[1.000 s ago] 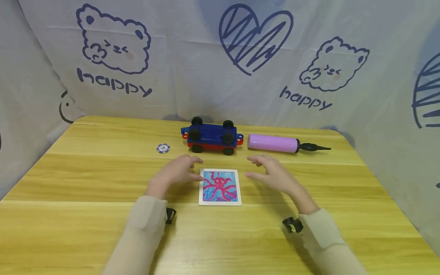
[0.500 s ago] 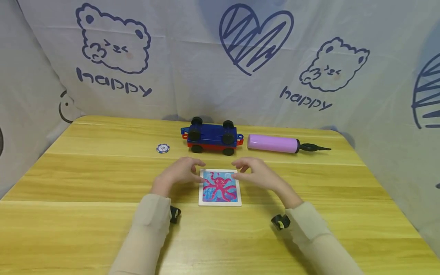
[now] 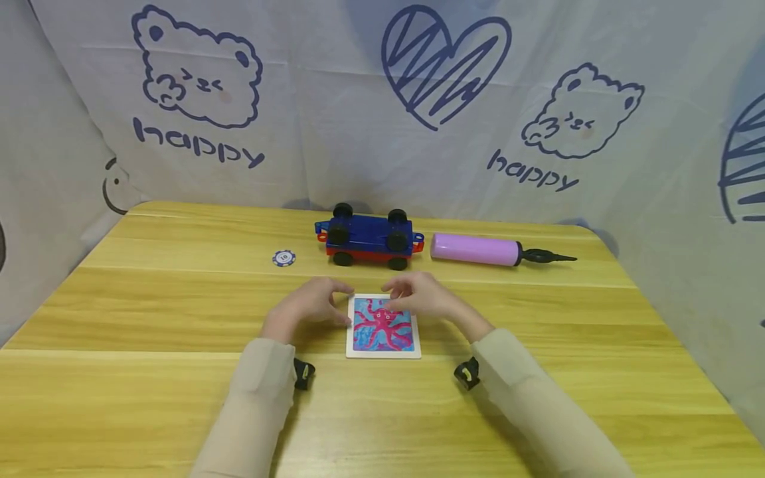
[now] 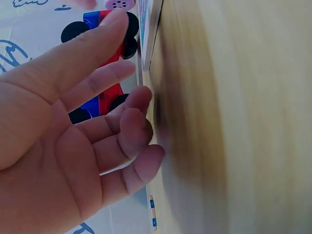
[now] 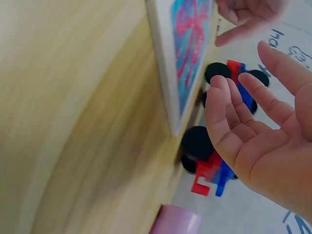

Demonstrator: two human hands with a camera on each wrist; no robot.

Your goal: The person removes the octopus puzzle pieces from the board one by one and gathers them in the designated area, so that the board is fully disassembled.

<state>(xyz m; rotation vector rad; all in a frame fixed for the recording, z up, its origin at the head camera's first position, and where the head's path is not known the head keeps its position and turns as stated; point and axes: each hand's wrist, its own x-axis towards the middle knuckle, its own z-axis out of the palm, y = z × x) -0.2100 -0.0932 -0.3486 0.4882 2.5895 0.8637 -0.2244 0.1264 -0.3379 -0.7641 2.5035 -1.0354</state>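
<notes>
A square, white-framed picture of a pink octopus (image 3: 383, 333) lies flat on the wooden table in front of the person. Beside its upper left corner is the left hand (image 3: 311, 303), thumb near the frame's left edge. Its fingers are loosely bent around nothing, as the left wrist view shows the palm and fingers (image 4: 109, 141) bare. Over the picture's upper right corner hovers the right hand (image 3: 423, 296), overlapping it in the head view. Seen from the right wrist, that hand's fingers (image 5: 219, 109) are relaxed, with a gap between them and the white frame (image 5: 165, 73).
Behind the picture stand two toy car chassis stacked together, blue (image 3: 370, 231) over red (image 3: 367, 253), wheels up on top. A purple hand pump (image 3: 475, 249) with a black nozzle lies to their right. A blue-and-white poker chip (image 3: 283, 257) lies left. A printed cloth (image 3: 335, 133) hangs behind.
The right hand has moved left, from beside the picture to over its upper right corner. The left hand has shifted slightly right, then stayed near the left edge. The picture has not moved.
</notes>
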